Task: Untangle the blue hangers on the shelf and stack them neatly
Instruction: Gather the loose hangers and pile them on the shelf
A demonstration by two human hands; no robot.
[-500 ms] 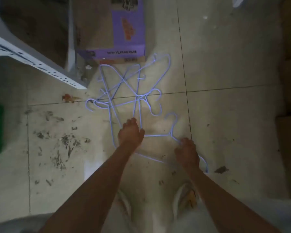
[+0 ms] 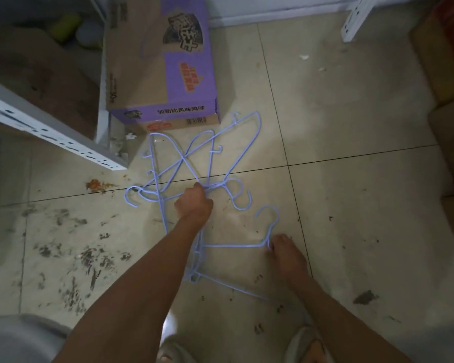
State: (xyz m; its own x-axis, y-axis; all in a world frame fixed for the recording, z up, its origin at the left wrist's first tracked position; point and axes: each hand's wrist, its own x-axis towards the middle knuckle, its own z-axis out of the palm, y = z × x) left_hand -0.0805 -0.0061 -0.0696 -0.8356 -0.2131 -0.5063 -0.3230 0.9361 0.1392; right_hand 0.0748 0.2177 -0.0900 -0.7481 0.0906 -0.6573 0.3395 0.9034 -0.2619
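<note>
Blue hangers [image 2: 184,163] lie in a tangled heap on the tiled floor [image 2: 351,153], just in front of a purple and brown cardboard box [image 2: 163,74] that stands against the white metal shelf frame [image 2: 53,134] on the left. The box is closed, so its contents cannot be seen. The heap spreads from the near edge of the box toward the person, with several hooks pointing left and right where the wires cross.

The left hand [image 2: 194,203] reaches into the middle of the heap, its fingers curled round the point where several hanger necks meet. The right hand [image 2: 286,252] is nearer and to the right, its grip pinched on the neck of a separate hanger [image 2: 268,224] just below that hanger's hook; this hanger's bar runs left from the fingers, under the left forearm. More blue wire lies beneath the left forearm, near the person's feet.

Inside the shelf at far left, a yellow-green object [image 2: 64,26] and a pale rounded one [image 2: 88,34] sit in shadow, too dim to name. Dark smudges [image 2: 84,260] and an orange scrap [image 2: 96,184] mark the floor on the left. Brown boxes [image 2: 448,74] stand along the right edge.
</note>
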